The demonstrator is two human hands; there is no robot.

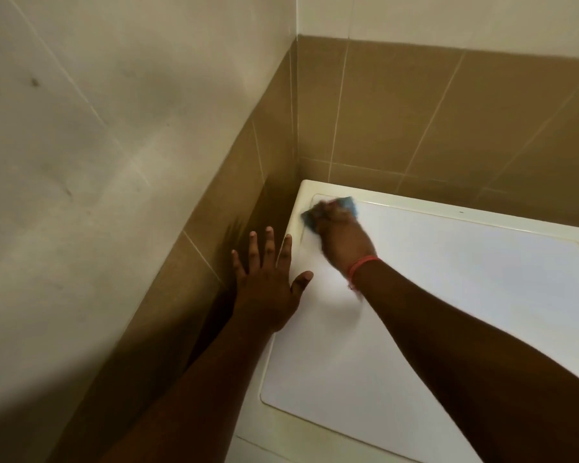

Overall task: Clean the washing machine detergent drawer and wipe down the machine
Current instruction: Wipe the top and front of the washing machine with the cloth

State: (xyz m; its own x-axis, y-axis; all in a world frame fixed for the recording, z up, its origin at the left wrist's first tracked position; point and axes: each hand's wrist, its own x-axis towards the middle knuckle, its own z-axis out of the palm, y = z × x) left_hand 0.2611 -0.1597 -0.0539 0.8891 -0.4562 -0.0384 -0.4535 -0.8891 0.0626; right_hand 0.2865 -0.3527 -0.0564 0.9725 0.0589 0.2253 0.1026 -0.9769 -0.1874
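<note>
A: Fingers [326, 213] of your right hand [343, 240] are curling round the blue cloth [348, 204], bunching it and pressing it down at the far left corner of the washing machine top [448, 295]. Blurred, so exact finger positions: cannot tell.

B: Left hand?

A: Your left hand [268, 282] is lying flat, fingers spread, holding nothing. Its thumb is sitting on the white panel and the fingertips are reaching past the machine's left edge toward the brown tiled wall [241, 182].

B: Detergent drawer?

A: Not showing. You're looking down at the lid only; the cloth is poking out just beyond your right fingertips, touching the cream rim [415, 208].

B: Risks?

A: You're wiping right into the corner, so the cloth could be slipping over the rim into the dark gap beside your left fingertips. That gap looks narrow, so getting it back out could be awkward. Also, leaning on the left hand at the edge, you could be sliding off if the panel is wet. My guess only.

B: Surface, room?

A: Panel is reading smooth, glossy white, inset in a cream frame. Machine is sitting tucked into a corner: brown tiles low on both walls, pale tiles [81, 128] above, a few dark marks on the pale ones. An orange wristband [361, 265] is showing on your right wrist.
</note>
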